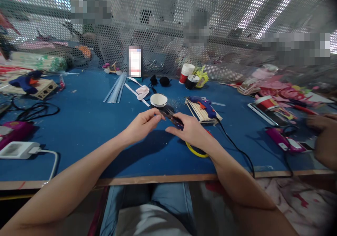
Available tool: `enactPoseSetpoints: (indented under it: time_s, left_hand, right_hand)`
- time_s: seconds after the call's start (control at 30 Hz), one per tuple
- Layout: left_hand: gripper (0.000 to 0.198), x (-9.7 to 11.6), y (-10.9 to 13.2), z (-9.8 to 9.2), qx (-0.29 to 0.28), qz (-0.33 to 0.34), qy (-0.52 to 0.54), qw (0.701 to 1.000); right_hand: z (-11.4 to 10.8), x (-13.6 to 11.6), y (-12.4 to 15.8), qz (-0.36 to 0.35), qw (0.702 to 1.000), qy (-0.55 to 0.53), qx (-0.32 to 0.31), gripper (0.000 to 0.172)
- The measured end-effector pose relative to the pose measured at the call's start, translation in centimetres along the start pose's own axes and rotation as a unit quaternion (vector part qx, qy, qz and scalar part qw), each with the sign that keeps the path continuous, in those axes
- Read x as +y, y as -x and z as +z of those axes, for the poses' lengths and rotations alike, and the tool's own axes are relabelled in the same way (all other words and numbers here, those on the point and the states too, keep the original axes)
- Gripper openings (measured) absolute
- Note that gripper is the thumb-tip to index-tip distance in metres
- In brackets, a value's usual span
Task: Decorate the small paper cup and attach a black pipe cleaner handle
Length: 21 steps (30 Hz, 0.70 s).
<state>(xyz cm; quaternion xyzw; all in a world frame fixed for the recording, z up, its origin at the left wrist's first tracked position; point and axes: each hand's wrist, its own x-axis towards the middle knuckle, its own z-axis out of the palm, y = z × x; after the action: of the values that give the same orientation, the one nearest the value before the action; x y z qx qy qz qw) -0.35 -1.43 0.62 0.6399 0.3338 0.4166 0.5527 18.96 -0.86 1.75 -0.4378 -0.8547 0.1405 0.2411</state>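
Your grey shirt (150, 222) and blue jeans (173, 201) lie nearest the camera, below the edge of the blue table (86, 123). Above the middle of it, your right hand (191, 127) is wrapped around a dark tool (171, 118), its narrow end pointing toward your left hand (143, 123). Your left thumb and forefinger come together at that end; you cannot tell from here whether they pinch the tool, some small piece, or nothing. The tool is too blurred to name.

Near your right wrist you have a yellow loop (196, 151), partly hidden by the arm; whether it joins the tool is unclear. Just beyond your fingers stands a small white-lined cup (158, 100). To the left of the cup you see a pale pink ribbon bundle (143, 92), then a fan of translucent strips (116, 87). Behind it are two black fuzzy balls (164, 81) and an upright lit phone (135, 62).

To the right of your hands, a blue glue gun (207, 109) rests on a wooden stick rack (196, 109). Behind that are red-and-white paper cups (187, 71), a dark cup (191, 83) and a yellow object (202, 78).

At your far left sits a white adapter (18, 150); at far right, another person's hand (322, 123) is near a purple device (283, 140).
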Motion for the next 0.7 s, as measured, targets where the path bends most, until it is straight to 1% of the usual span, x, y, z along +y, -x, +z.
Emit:
enactPoseSetpoints:
  time_s: [0.17, 0.27, 0.33, 0.5, 0.6, 0.7]
  left_hand:
    - [0.024, 0.0, 0.1, 0.2, 0.003, 0.003, -0.012, 1.000]
    - [0.025, 0.3, 0.0, -0.2, -0.013, 0.001, -0.033, 0.999]
    - [0.025, 0.6, -0.1, -0.7, -0.021, 0.006, -0.051, 0.998]
    - [0.021, 1.0, -0.3, -1.8, -0.007, 0.042, -0.062, 0.997]
    - [0.018, 1.2, -0.3, -2.0, -0.015, 0.033, -0.054, 0.998]
    - [0.016, 1.4, -0.1, -2.0, -0.029, 0.014, -0.076, 0.997]
  right_hand:
    - [0.3, 0.0, 0.1, 0.009, 1.000, 0.013, 0.016, 0.034]
    - [0.1, -0.1, 0.1, 0.026, 1.000, -0.004, 0.011, 0.031]
    - [-0.1, -0.2, 0.1, 0.038, 0.999, -0.030, 0.000, 0.031]
    - [-0.8, 0.0, 0.2, 0.060, 0.995, -0.070, -0.032, 0.037]
    - [-0.9, 0.0, 0.2, 0.062, 0.995, -0.073, -0.041, 0.038]
    - [-1.0, -0.1, 0.2, 0.062, 0.994, -0.071, -0.048, 0.038]
